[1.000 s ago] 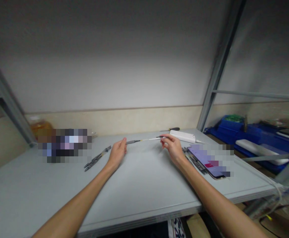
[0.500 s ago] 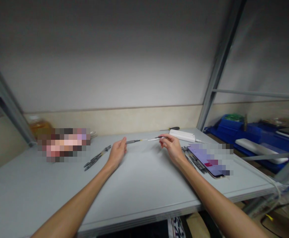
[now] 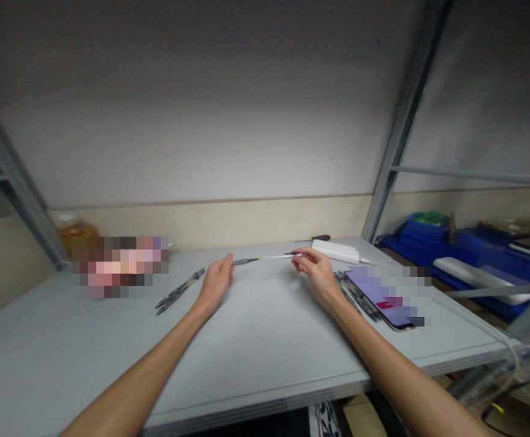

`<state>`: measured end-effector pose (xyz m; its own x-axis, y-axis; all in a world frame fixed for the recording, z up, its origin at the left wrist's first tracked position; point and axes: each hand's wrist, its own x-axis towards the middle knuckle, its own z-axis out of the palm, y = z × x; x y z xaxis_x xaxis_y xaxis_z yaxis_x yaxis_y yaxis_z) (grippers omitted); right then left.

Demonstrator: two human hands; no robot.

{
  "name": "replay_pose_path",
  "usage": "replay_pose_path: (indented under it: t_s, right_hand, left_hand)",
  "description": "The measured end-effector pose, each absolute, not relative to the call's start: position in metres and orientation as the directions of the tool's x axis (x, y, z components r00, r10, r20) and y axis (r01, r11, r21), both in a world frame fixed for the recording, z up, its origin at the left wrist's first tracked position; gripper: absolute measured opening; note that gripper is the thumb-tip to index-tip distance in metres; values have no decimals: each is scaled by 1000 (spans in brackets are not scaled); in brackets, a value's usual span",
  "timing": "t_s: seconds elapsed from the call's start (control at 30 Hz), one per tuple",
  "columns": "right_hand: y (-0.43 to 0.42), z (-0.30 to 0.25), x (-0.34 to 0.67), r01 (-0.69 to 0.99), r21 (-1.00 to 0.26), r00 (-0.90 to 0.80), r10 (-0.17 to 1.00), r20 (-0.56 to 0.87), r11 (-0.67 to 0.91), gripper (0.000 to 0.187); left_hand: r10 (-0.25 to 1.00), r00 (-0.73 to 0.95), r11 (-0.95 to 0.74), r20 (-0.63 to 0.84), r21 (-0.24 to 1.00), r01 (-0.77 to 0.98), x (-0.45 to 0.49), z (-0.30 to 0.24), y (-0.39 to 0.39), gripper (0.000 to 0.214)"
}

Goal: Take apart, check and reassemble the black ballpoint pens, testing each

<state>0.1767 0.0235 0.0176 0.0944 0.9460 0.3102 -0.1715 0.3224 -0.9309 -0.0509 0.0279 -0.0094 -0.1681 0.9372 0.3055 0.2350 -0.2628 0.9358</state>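
Observation:
My left hand is closed around a slim grey pen, its tip end pointing right. My right hand pinches a thin, pale, see-through pen tube with a dark part near the fingertips. The tube's left end meets the tip end of the grey pen, so the two form one line above the table. How far one sits inside the other is too small to tell. Beside my left hand, several grey pens lie together. More dark pens lie next to my right forearm.
On the light table, a phone lies right of the dark pens. Behind my right hand are a white power strip and a screwdriver. A blurred-out pink object stands back left. Metal posts frame the table.
The pale tube and the grey pen have come together; the small gap between them has closed. Both hands stay nearly in place.

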Motion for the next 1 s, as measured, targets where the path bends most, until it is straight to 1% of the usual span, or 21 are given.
replay_pose_path:
  t_s: [0.67, 0.9, 1.0]
  right_hand:
    - [25, 14, 176, -205, -932, 68, 954, 290, 298, 21]
    - [22, 13, 173, -129, -933, -30, 940, 341, 335, 23]
    - [21, 13, 172, -78, -932, -67, 931, 359, 354, 25]
  left_hand:
    - [940, -146, -270, 310, 932, 243, -49, -10, 25, 45]
    - [939, -50, -304, 340, 890, 339, -43, -6, 16, 46]
    - [944, -26, -301, 329, 890, 342, -41, -6, 14, 46]
